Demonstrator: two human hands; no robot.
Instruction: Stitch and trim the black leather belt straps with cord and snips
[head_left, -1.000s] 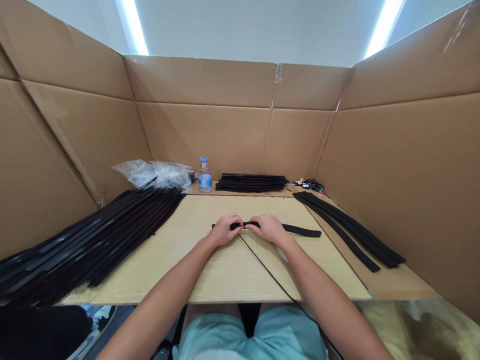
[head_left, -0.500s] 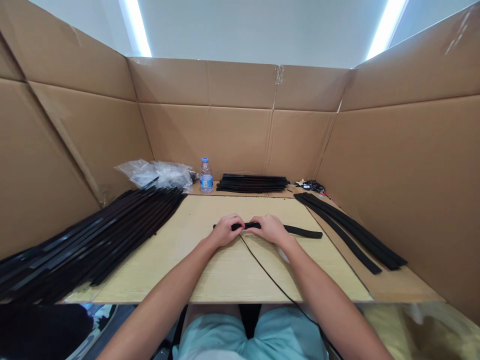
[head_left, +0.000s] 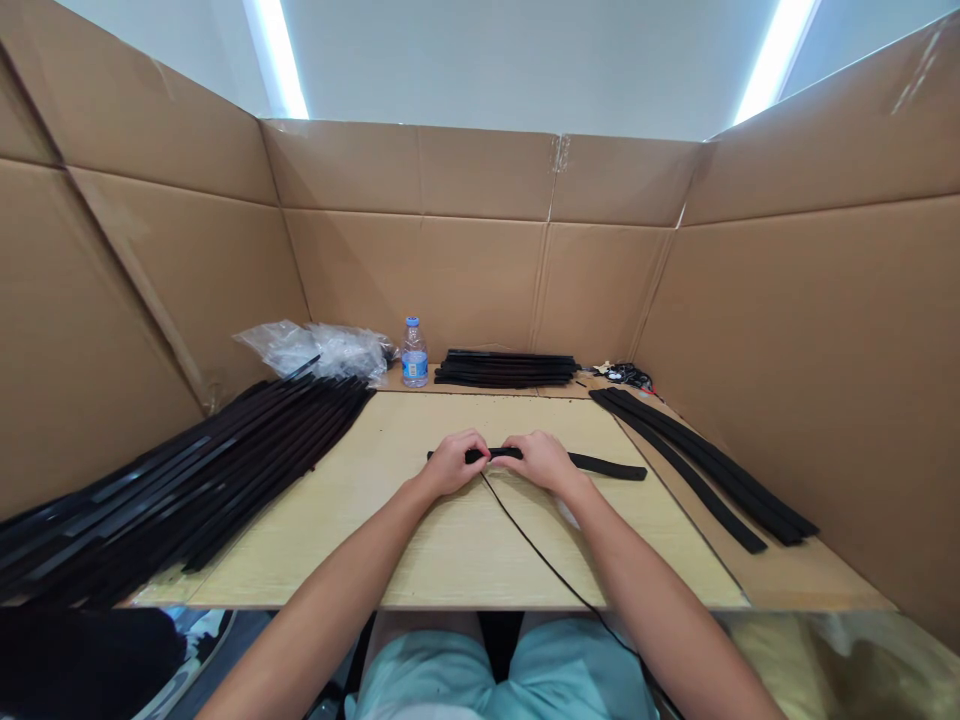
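Note:
A black strip (head_left: 604, 465) lies across the middle of the wooden table (head_left: 420, 540). My left hand (head_left: 453, 462) and my right hand (head_left: 541, 459) sit side by side on its left half, fingers curled over it and pinching it. A short piece of the strip shows between the two hands. A thin black cord (head_left: 540, 555) runs from under the hands toward me and off the near table edge.
A big pile of long black strips (head_left: 187, 475) fills the left side. A smaller stack (head_left: 506, 367) lies at the back, beside a water bottle (head_left: 413, 353) and clear plastic bags (head_left: 315, 348). Several strips (head_left: 697, 465) lie at the right. Cardboard walls (head_left: 810, 330) enclose the table.
Both hands stay on the strip. The thin cord's near part has swung to the right, so it now leaves the table edge further right. The view shifted slightly.

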